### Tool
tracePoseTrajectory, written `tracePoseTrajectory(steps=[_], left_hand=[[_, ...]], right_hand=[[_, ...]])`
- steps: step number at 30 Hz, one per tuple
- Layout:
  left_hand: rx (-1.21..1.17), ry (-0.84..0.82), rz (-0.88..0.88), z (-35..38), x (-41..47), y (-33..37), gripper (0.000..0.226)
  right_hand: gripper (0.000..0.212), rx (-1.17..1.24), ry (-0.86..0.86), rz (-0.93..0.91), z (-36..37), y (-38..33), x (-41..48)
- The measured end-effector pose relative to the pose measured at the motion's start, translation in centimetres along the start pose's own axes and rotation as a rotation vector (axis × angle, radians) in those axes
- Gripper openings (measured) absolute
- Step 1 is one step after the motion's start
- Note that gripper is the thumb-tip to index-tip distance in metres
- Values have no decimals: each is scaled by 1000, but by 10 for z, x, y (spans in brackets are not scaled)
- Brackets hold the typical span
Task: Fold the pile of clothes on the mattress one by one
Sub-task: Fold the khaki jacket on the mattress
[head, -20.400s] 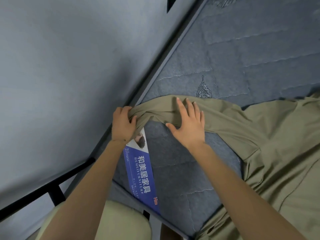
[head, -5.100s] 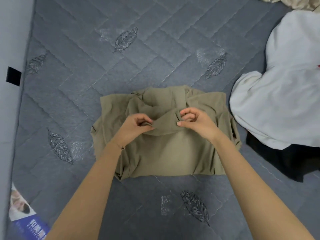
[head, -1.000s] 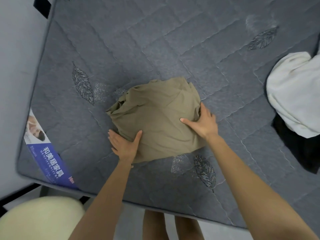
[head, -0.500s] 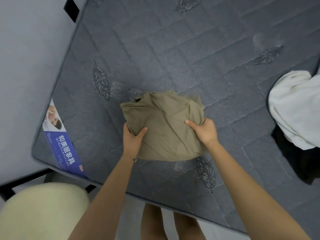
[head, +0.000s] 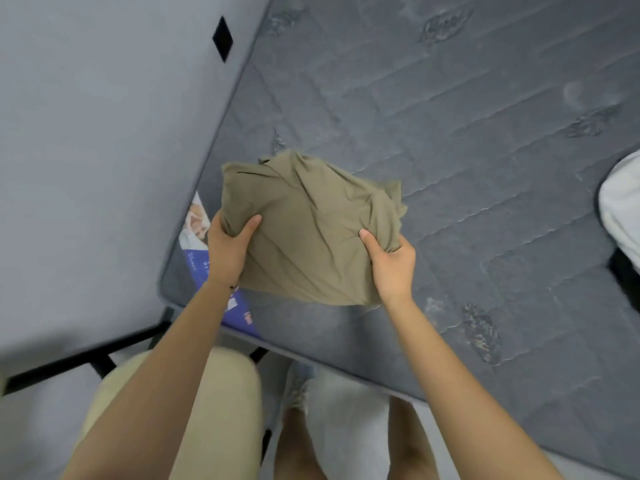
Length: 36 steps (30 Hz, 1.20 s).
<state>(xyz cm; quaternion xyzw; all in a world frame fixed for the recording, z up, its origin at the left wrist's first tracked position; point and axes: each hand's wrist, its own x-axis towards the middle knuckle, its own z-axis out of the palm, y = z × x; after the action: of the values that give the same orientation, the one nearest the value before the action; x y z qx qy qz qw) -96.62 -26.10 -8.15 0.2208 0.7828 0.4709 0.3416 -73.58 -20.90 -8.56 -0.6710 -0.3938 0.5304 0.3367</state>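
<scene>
Shifted toward the mattress (head: 450, 116) corner, the folded garment (head: 311, 230) is spanning crosswise between my left hand (head: 227, 251) and right hand (head: 391, 263), each gripping one side.

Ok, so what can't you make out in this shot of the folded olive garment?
- Head view: the fingers of the left hand and right hand are hidden under the olive garment; only thumbs show in each grip.
- The white garment is cut off by the right edge.
- The blue label on the mattress corner is blurred and partly behind the left hand; its text is unreadable.
</scene>
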Motion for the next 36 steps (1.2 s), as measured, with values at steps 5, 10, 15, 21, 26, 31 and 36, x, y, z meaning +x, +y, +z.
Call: tracePoseTrajectory(steps=[5,10,15,21,26,31,36], left_hand=[[7,5,0,-68,8,-35,40],[75,47,22,-107,34,-66,37],[175,-6,4,-122,73,-111,38],[163,-134,-36,-113,93,-150,43],[117,-181,-31,-104,96,-158,43],[62,-201,-21,-98,99,-152,40],[299,-100,-44,-91,94,-150,54]], right_hand=[[18,20,66,15,50,17,-51],[13,44,76,57,101,40,-75],[10,12,65,121,141,83,-68],[16,-102,214,150,150,127,-52],[15,-108,320,101,147,131,-53],[15,-119,376,60,145,128,-53],[29,-250,270,183,143,122,-42]])
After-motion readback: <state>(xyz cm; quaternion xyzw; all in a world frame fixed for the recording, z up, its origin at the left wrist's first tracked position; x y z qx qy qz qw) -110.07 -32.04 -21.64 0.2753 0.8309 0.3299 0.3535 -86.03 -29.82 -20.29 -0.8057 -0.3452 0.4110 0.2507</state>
